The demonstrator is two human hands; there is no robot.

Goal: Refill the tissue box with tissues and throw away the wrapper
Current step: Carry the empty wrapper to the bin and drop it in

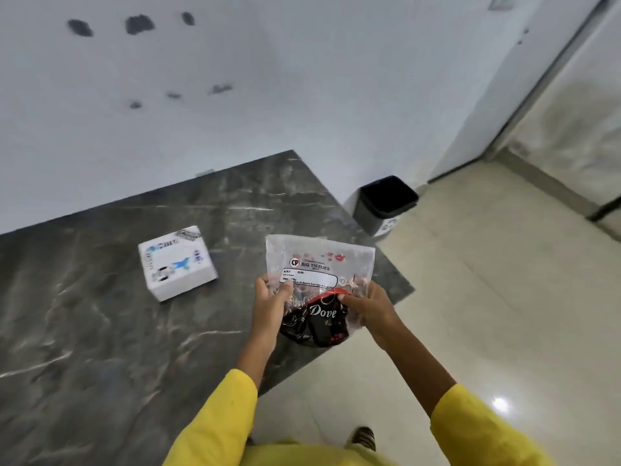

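I hold a clear plastic tissue wrapper (319, 264), printed "BIG TISSUES", above the right edge of the dark marble counter (100, 331). My left hand (270, 297) grips its lower left edge and my right hand (366, 306) grips its lower right. The wrapper looks flat with no tissues in it. A dark "Dove" wrapper (319, 322) shows through its lower part, between my hands. A white tissue box (177, 262) with blue print sits on the counter to the left, well apart from both hands.
A black waste bin (386, 203) stands on the pale tiled floor (487, 297) past the counter's right corner, against the white wall. A door frame runs down the right side. My yellow sleeves fill the bottom of the view.
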